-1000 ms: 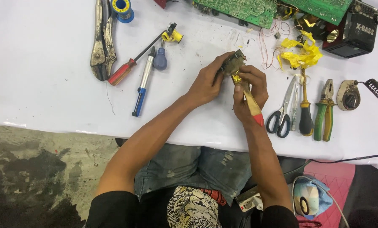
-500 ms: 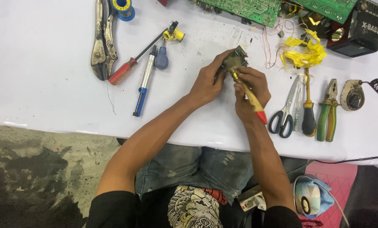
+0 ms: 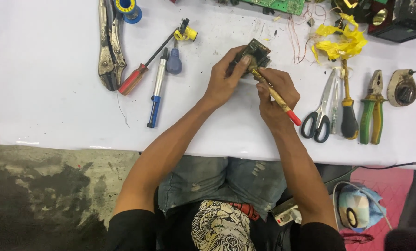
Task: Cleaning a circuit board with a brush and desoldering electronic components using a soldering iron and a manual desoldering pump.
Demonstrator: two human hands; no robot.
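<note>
- A small dark circuit board [image 3: 256, 52] is gripped by the left hand [image 3: 226, 79] above the white table [image 3: 54, 107]; it is pinched at its left edge between the thumb and fingers, so that most of the board projects to the far right of the grip.
- A brush with a wooden handle and red end [image 3: 275, 95] is clenched in the right hand [image 3: 275, 100]; its working end is laid against the near edge of the board, while the red end projects to the near right, past the hand.
- The two hands are shown close together, near the middle of the table.
- To the left, locking pliers [image 3: 108, 44], a red-handled screwdriver [image 3: 143, 69], a blue-tipped pen-shaped tool [image 3: 157, 90] and a short blue-handled tool [image 3: 174, 62] are laid out.
- To the right, scissors [image 3: 319, 116], a black-handled screwdriver [image 3: 348, 111] and green-handled pliers [image 3: 373, 109] are set side by side.
- Crumpled yellow tape [image 3: 343, 42] and a green circuit board [image 3: 277, 4] are seen at the far edge.
</note>
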